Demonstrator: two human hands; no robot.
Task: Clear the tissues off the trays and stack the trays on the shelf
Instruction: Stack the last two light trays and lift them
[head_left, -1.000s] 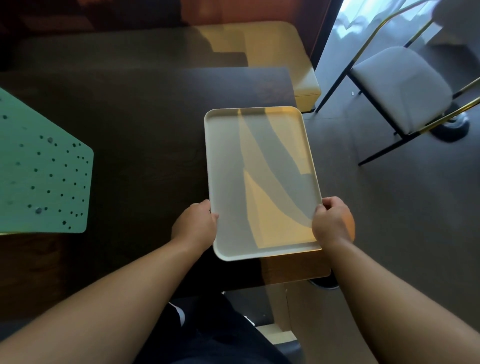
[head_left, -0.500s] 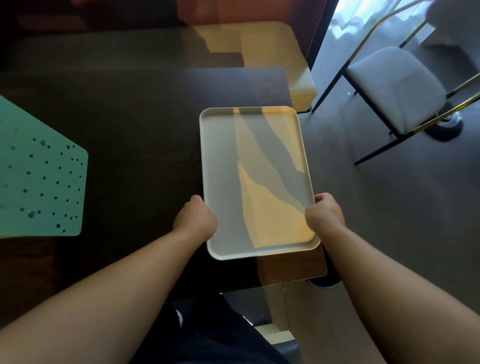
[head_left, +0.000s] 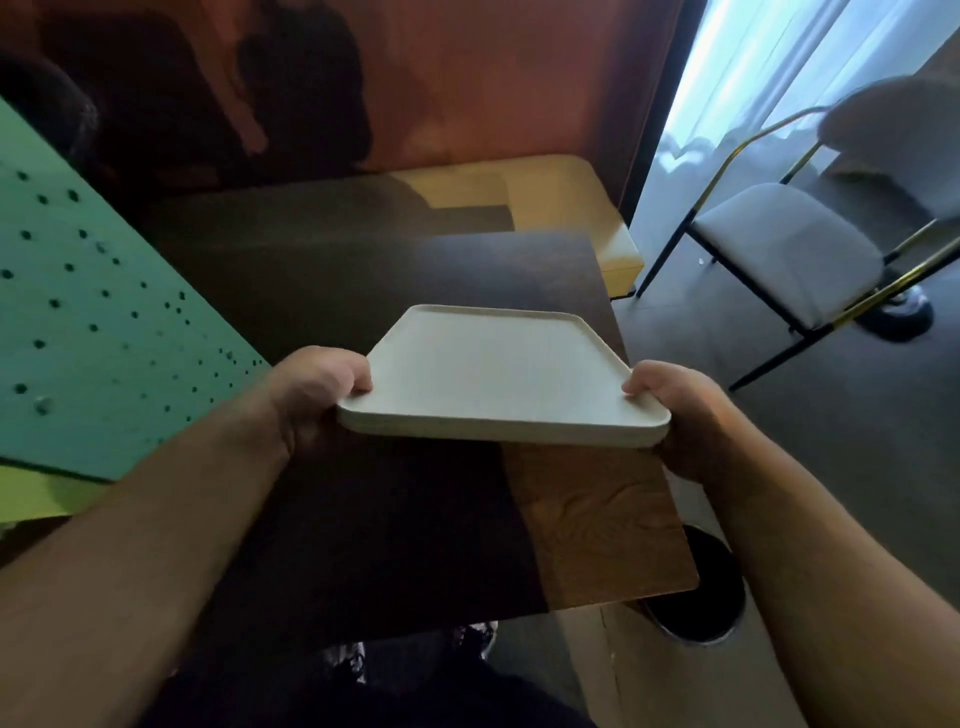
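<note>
A cream rectangular tray (head_left: 493, 374) hangs in the air above the dark wooden table (head_left: 374, 270), roughly level and with nothing on it. Its near edge looks doubled, so it may be two trays nested together. My left hand (head_left: 311, 389) grips the tray's near left corner, thumb on the rim. My right hand (head_left: 680, 410) grips the near right corner the same way. No tissues and no shelf are in view.
A green perforated panel (head_left: 88, 332) stands at the left. Behind the table is a yellow bench seat (head_left: 571, 208) against an orange wall. A grey chair with gold legs (head_left: 789, 254) stands on the floor at the right. The table's round base (head_left: 696, 608) shows below its near right corner.
The tray has come up off the table, held by both hands, and now hangs above it. The view has tilted up toward the wall.
</note>
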